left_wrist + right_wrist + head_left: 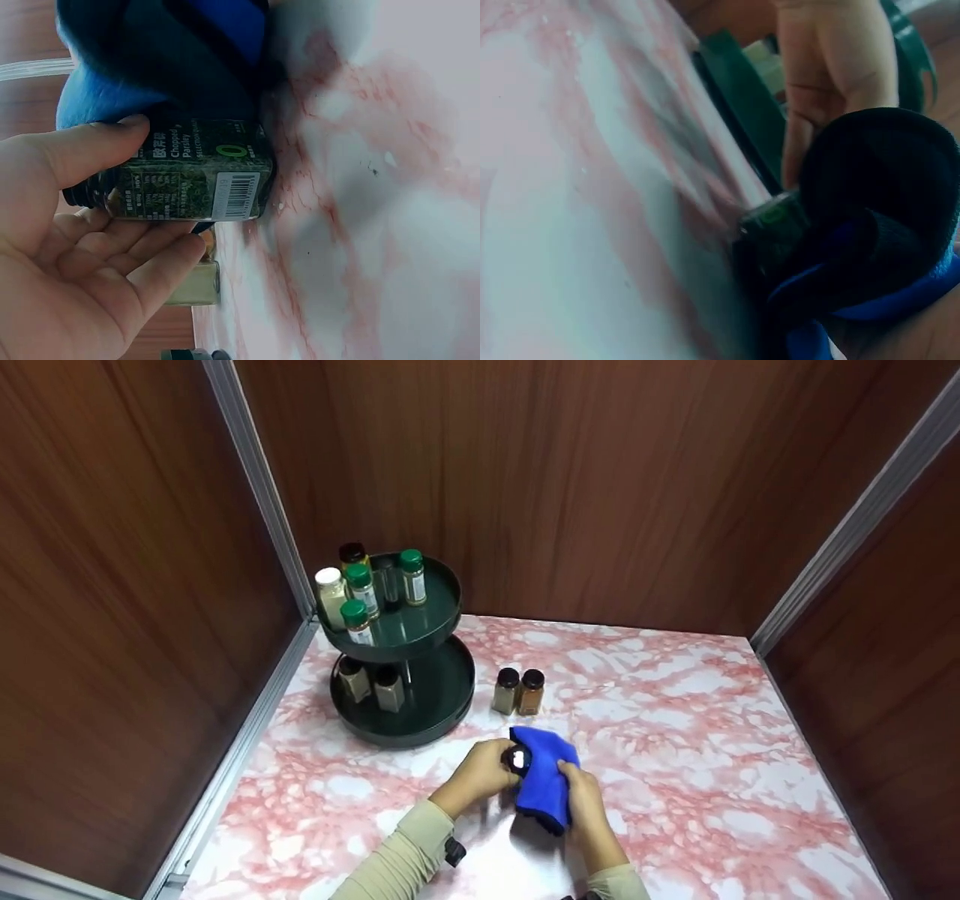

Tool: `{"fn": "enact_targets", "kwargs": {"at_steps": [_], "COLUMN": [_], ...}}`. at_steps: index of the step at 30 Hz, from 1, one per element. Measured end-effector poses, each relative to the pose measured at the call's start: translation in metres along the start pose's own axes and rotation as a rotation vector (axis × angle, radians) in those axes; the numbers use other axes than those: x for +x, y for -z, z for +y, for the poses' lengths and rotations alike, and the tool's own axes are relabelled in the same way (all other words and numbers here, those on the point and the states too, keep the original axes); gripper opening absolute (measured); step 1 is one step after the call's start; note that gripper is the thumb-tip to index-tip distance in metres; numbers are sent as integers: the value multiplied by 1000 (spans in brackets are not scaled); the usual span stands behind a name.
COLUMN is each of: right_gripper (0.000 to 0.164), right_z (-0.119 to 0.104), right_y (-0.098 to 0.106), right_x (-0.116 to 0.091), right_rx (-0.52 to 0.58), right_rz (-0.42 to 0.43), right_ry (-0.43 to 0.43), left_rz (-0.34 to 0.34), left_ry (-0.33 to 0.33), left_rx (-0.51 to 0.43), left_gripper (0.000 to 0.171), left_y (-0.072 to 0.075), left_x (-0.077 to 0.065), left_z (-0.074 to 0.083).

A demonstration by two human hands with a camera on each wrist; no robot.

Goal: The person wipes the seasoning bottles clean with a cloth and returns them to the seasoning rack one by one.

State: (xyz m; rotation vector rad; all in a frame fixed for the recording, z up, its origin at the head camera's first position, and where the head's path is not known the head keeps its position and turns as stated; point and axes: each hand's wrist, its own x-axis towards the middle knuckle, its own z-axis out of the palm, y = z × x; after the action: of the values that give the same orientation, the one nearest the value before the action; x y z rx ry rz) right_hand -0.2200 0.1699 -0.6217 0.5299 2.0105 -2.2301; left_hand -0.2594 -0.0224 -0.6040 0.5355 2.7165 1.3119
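Between the thumb and fingers of my left hand (481,771) is a spice jar (199,169) with a black cap and a label reading Chopped Parsley. The jar stands upright, close over the tabletop. My right hand (588,804) grips a blue cloth (549,765) with dark edging, thumb on top and its other fingers mostly hidden. The cloth lies against the jar's right side and drapes down beside it. In the right wrist view, folds of the cloth cover much of the jar.
A dark green two-tier round rack (442,690) stands at the back left. Several bottles sit on its upper tier, and two black-capped jars on the lower. Beyond my hands are a greenish jar (505,699) and an orange-brown jar (531,699). Wood-look panels (562,495) enclose the marbled table (690,780).
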Motion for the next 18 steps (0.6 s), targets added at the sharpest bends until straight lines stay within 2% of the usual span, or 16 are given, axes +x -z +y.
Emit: {"fn": "enact_targets", "kwargs": {"at_steps": [4,12,15,18], "right_gripper": [44,42,37,33], "right_z": [-2,-14,-19,-21], "right_y": [11,21,22,21], "right_x": [-1,-2,-5,-7], "right_rx": [-12,-52,-55,-41], "right_rz": [45,77,84,86], "right_ry": [8,44,50,58], "left_rz": [-22,-55,-22,62], "left_ry": [15,11,6,21], "left_rx": [-75,-122,-105,-43], "left_gripper": [43,54,62,70], "left_y": [-1,3,1,-6], "left_x": [-2,0,-3,-8], "left_z": [-2,-5,-3,1]}}
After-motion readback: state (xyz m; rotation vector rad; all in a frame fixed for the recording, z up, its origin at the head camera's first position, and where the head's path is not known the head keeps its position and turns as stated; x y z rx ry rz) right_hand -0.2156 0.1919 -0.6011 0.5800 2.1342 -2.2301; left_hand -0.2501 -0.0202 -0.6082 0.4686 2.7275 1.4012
